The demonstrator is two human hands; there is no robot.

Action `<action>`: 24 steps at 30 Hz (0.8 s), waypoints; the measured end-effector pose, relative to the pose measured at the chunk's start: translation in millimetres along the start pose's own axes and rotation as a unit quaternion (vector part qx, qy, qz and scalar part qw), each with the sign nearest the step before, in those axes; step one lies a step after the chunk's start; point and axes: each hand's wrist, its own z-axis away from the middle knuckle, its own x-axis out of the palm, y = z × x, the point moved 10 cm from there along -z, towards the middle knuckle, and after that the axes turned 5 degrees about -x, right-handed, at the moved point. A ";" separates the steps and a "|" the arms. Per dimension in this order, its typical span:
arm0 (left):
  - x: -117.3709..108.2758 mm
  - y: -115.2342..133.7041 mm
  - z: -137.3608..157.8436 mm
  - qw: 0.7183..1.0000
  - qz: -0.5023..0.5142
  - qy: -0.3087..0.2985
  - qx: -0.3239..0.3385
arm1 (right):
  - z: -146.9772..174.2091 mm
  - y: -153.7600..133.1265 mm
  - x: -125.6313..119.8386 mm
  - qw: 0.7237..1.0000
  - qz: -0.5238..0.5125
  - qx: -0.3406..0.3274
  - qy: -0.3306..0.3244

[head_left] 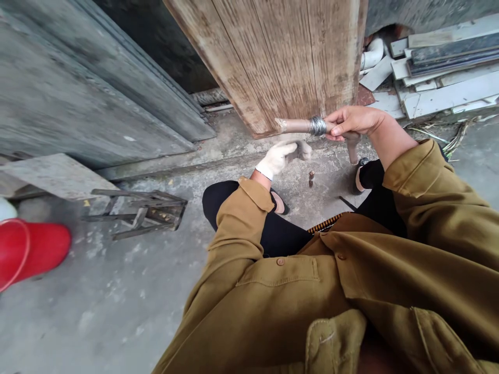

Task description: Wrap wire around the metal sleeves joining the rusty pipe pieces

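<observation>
My right hand (353,122) is bare and closed around a brown stick (297,126) that lies nearly level in front of me. A coil of silver wire (317,125) is wound round the stick, just beside my fingertips. Past my hand, the stick's other end seems to bend downward. My left hand (278,157), in a white glove with greyish fingers, hovers below the stick's pale, rough end. Its fingers are stretched out and apart from the stick, and I see nothing in them. On the ground beneath stands a small brown stub (311,178), too small to name.
A large wooden board (288,62) leans ahead. Grey panels (97,88) stand at the left, near an overturned wooden stool (144,213) and a red bucket (42,249). Stacked tiles and boards (448,78) lie at the right, beside a white pipe elbow (373,53).
</observation>
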 end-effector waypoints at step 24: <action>11.7 -17.4 -9.4 0.993 -0.014 0.088 -0.074 | -38.6 19.7 15.0 0.964 -0.102 -0.008 0.247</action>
